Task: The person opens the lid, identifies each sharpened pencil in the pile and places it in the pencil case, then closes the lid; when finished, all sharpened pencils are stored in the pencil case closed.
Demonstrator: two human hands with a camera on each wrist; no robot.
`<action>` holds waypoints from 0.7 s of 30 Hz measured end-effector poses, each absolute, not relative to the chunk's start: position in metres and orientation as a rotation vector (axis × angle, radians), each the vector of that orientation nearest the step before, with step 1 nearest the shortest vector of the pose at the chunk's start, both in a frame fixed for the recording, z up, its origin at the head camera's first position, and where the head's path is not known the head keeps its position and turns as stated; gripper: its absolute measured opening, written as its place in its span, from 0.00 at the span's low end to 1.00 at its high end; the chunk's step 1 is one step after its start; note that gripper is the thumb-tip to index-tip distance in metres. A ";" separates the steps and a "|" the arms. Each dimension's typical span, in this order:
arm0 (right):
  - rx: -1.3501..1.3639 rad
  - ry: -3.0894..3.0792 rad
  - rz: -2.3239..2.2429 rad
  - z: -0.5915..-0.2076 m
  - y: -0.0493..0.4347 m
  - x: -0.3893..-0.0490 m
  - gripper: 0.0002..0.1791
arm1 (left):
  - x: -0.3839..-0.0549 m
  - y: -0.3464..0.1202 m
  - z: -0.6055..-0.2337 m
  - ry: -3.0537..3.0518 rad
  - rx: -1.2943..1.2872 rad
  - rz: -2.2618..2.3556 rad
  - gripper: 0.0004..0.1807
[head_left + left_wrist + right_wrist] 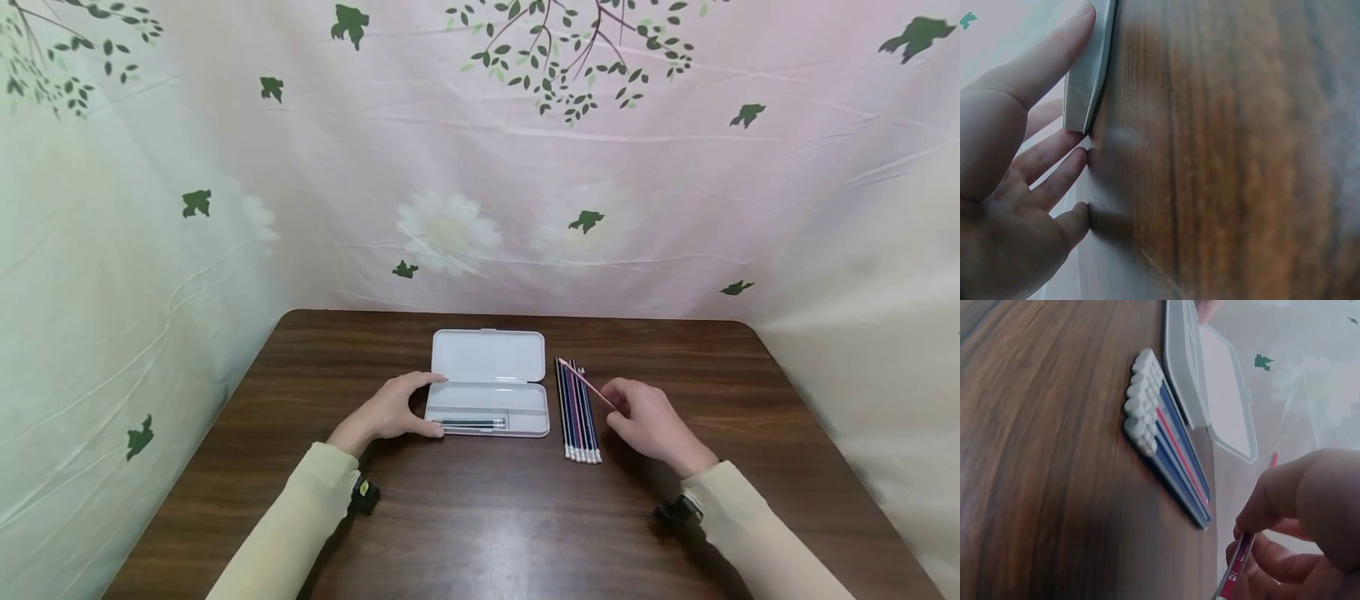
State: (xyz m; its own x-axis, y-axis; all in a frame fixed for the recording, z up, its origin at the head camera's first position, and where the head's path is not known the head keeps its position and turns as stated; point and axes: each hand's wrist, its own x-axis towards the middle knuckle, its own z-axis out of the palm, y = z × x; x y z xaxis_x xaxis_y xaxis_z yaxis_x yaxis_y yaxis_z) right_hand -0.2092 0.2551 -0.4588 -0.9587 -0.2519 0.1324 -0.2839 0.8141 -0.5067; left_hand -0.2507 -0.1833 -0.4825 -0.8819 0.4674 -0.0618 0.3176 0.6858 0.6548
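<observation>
A white pencil case (487, 409) lies on the table with its lid (488, 356) folded back. A few dark pencils (472, 423) rest in its front compartment. My left hand (393, 406) holds the case by its left end, thumb at the front corner and fingers toward the hinge side. In the left wrist view the thumb lies along the case wall (1082, 103). My right hand (648, 419) pinches a red pencil (1236, 569), which slants up to the left over a row of pencils (577, 417). These are mostly dark blue, one or more red, with white eraser ends toward me.
The brown wooden table (480, 517) carries the case and the row of pencils just right of it. A patterned cloth (495, 167) with leaves and birds hangs behind and at both sides. Each wrist wears a small black device (365, 495).
</observation>
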 end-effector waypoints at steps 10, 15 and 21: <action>0.582 -2.843 0.816 -0.454 0.230 -0.212 0.10 | -0.251 -0.183 -0.481 2.679 0.634 0.984 0.49; 0.683 -2.843 0.773 -0.454 0.214 -0.218 0.11 | -0.250 -0.183 -0.480 2.678 0.627 0.981 0.49; 0.792 -2.835 0.720 -0.458 0.193 -0.222 0.13 | -0.250 -0.183 -0.482 2.669 0.624 0.981 0.49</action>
State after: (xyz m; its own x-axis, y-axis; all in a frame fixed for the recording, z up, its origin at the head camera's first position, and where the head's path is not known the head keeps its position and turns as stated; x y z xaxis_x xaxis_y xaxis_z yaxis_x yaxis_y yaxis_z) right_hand -0.2222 0.1934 -0.4577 -0.8576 -0.4613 0.2276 -0.5140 0.7511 -0.4144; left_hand -0.2499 -0.1833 -0.4815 -0.8830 0.4647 -0.0668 0.3109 0.6854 0.6585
